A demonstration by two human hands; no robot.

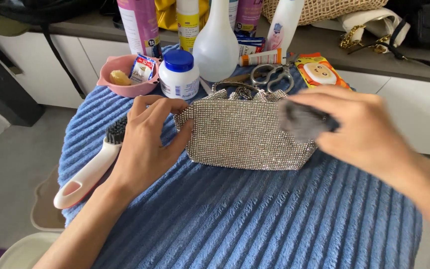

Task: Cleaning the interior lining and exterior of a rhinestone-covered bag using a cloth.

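The silver rhinestone handbag (245,134) lies flat on the blue ribbed towel (255,214). The left hand (148,144) pins its left edge, fingers spread, while the right hand (359,129) grips a grey cloth (299,119) against its upper right corner. Wiping goes best in light strokes with the bag firmly braced.

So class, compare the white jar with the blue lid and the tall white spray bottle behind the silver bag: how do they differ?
The white jar is short and squat; the spray bottle is tall, its neck narrowing out of view at the top. The jar has a blue lid and a printed label; the bottle's visible body is plain and translucent. Both stand upright on the blue ribbed cloth.
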